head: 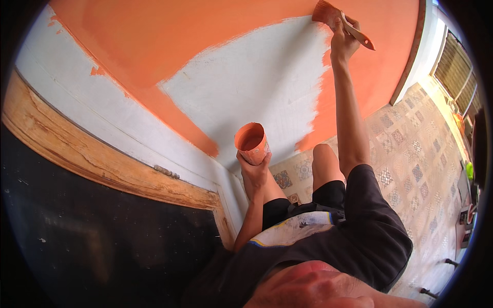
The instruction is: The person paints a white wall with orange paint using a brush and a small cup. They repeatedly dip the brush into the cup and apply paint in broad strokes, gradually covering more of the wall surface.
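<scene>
My right hand grips the wooden handle of a wide paintbrush. Its orange-coated bristles rest against the wall at the upper edge of a bare white patch. Orange paint covers the wall above and on both sides of that patch, with ragged brushed borders. Lower down, my left hand is wrapped around a paint cup, held upright before the white patch. Orange paint coats the cup's outside and inner wall, and more paint lies inside it.
On the left a wooden door frame with a hinge borders a dark door panel. Patterned tiles cover the floor. A dark trim strip ends the orange wall at right. Various items line the far right edge.
</scene>
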A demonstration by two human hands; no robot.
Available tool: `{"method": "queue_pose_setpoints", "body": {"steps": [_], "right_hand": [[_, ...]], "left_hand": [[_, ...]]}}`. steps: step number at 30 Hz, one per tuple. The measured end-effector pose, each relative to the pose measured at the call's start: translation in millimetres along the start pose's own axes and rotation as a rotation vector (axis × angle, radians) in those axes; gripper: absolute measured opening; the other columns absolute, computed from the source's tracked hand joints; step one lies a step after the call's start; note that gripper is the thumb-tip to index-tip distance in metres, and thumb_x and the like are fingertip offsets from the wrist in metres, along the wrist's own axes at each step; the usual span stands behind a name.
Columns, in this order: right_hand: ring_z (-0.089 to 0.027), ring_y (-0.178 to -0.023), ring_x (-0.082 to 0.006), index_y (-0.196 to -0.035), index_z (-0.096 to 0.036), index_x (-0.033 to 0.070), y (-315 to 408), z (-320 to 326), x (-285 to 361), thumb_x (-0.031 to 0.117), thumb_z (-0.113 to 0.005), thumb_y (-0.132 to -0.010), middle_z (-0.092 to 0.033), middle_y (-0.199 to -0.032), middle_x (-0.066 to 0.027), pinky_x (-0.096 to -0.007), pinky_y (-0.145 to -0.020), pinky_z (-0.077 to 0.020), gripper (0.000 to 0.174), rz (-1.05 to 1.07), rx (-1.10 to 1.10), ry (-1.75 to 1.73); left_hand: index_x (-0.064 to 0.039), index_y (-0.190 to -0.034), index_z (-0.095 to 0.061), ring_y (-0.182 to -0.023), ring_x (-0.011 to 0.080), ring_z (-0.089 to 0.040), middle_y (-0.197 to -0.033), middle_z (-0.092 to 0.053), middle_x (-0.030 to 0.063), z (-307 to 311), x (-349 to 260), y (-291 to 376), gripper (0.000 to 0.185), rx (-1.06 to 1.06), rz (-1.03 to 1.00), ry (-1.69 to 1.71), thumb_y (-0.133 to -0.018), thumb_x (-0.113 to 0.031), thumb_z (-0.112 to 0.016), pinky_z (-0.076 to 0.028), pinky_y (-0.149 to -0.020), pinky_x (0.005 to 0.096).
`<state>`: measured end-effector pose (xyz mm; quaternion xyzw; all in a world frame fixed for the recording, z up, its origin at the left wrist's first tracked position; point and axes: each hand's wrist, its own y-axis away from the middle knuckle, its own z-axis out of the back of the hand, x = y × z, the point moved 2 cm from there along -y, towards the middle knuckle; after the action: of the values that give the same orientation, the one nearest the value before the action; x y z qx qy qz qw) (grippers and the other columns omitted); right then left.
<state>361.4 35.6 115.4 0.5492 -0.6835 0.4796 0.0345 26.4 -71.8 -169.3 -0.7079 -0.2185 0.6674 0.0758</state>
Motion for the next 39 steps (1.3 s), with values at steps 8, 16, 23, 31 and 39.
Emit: {"method": "queue_pose_setpoints", "body": {"steps": [8, 16, 23, 31, 39], "right_hand": [[-0.066, -0.083, -0.0257, -0.108, -0.072, 0.010, 72, -33, 35, 0.003, -0.071, -0.087, -0.067, -0.094, -0.0038, -0.0386, -0.062, -0.0540, 0.023, 0.594, 0.178, 0.374], [-0.070, -0.087, -0.0275, -0.108, -0.069, 0.006, 152, -66, 91, 0.000, -0.071, -0.090, -0.070, -0.095, -0.0088, -0.0380, -0.074, -0.0567, 0.018, 0.247, 0.859, -0.266], [-0.069, -0.095, -0.0152, -0.114, -0.066, -0.001, -25, 19, -37, 0.016, -0.075, -0.096, -0.072, -0.106, -0.0088, -0.0308, -0.086, -0.0581, 0.027, -0.134, 0.156, -0.135], [-0.070, -0.088, -0.0178, -0.109, -0.077, 0.012, -13, 22, -23, 0.011, -0.069, -0.098, -0.072, -0.102, -0.0002, -0.0301, -0.069, -0.0546, 0.014, 0.272, 0.124, 0.161], [-0.071, -0.085, -0.0238, -0.110, -0.072, 0.005, 144, -26, 66, 0.000, -0.075, -0.089, -0.072, -0.097, -0.0085, -0.0339, -0.072, -0.0566, 0.022, 0.251, 0.885, -0.194]], "left_hand": [[0.001, -0.147, -0.033, -0.132, 0.0276, -0.049, -0.140, -0.046, 0.0162, -5, -6, 4, 0.095, -0.008, 0.030, 0.019, -0.074, -0.021, -0.090, -0.041, -0.112, 0.0431], [0.003, -0.147, -0.033, -0.133, 0.0290, -0.049, -0.141, -0.047, 0.0167, -10, -19, 2, 0.097, 0.005, -0.020, 0.082, -0.073, -0.020, -0.091, -0.041, -0.113, 0.0440], [0.003, -0.148, -0.032, -0.134, 0.0294, -0.048, -0.143, -0.044, 0.0171, -9, -23, 0, 0.093, 0.012, -0.067, 0.035, -0.076, -0.016, -0.087, -0.039, -0.115, 0.0447], [0.002, -0.147, -0.033, -0.135, 0.0291, -0.047, -0.142, -0.044, 0.0166, -14, -22, 5, 0.088, 0.053, -0.014, 0.062, -0.077, -0.011, -0.085, -0.039, -0.116, 0.0444], [0.002, -0.147, -0.032, -0.134, 0.0287, -0.048, -0.142, -0.044, 0.0168, -16, -21, 8, 0.090, 0.048, -0.047, 0.053, -0.077, -0.012, -0.086, -0.039, -0.115, 0.0437]]}}
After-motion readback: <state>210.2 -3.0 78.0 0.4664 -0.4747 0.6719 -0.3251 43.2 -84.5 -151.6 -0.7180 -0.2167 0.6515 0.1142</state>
